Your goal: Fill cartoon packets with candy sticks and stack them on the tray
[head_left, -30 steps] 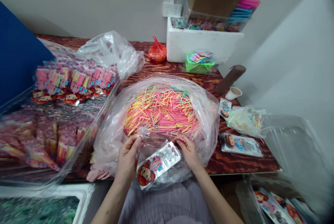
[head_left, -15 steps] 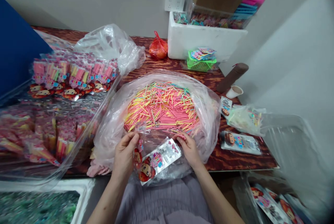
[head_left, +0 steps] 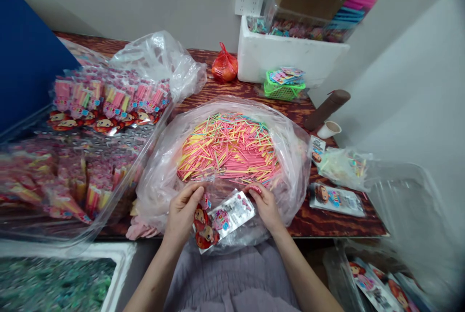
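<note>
My left hand [head_left: 185, 210] is closed in a pinch on the edge of a small clear-fronted pouch [head_left: 201, 216] printed with a red-haired cartoon figure. Between the thumb and fingers of my right hand [head_left: 265, 205] is a small bundle of pink sticks [head_left: 255, 188], its ends showing. A silver-backed printed pouch [head_left: 234, 215] lies aslant between the hands, overlapped by the clear one at its left end. Just beyond them, a large clear plastic bag [head_left: 294, 157] stands spread wide, full of loose pink, yellow and green sticks [head_left: 228, 149].
At left, a clear tub [head_left: 136, 166] holds many filled pouches [head_left: 118, 103]. On the right are a brown bottle [head_left: 327, 108], a paper cup [head_left: 329, 129] and a stack of flat pouches [head_left: 337, 199]. A white foam box [head_left: 290, 55] and green basket [head_left: 283, 90] stand behind.
The whole view has shifted slightly, so things appear a little further right. Both hands keep their grips, and the pouch and sticks stay nearly in place between them.
</note>
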`<state>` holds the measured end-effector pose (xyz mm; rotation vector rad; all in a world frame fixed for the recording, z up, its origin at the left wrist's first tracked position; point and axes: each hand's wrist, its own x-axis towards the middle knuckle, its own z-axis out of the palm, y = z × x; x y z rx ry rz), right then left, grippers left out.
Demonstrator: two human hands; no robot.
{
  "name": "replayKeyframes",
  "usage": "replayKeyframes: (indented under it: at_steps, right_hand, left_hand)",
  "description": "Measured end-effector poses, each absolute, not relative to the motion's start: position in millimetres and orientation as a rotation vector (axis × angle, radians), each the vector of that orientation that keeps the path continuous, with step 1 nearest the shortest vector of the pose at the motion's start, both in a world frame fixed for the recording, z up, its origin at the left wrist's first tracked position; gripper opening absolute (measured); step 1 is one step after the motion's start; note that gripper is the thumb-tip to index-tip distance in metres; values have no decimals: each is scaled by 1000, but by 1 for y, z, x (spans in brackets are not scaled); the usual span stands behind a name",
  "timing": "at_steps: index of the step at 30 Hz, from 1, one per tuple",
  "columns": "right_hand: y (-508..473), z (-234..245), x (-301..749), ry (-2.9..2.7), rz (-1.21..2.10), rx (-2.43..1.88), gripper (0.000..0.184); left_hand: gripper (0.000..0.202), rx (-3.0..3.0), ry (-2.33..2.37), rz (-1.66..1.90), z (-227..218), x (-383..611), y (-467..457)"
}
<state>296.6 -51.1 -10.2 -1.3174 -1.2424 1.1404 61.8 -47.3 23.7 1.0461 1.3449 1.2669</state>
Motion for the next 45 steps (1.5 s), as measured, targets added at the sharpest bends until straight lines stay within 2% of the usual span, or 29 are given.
replayKeyframes:
  at_steps: [11,29,34,40,45]
  right_hand:
    - [-51,-10,296,-1266,1114,-1325,16]
    - [-51,-6,296,-1260,1116,-1346,20]
    - [-42,18,305,-1251,1097,-1298,15]
    - [-16,62,296,-1405,956,-1243,19]
    - [-9,61,283,-1435,987,-1228,19]
  left_hand:
    - [22,1251,1308,1181,30,62,-53]
    - [21,1258,1322,1213,31,62,-55]
    - [20,1435,1301,1182,47,63,-50]
    - [21,1622,1229,1062,61,69,-43]
    - [23,1527,1262,1070,45,56,-54]
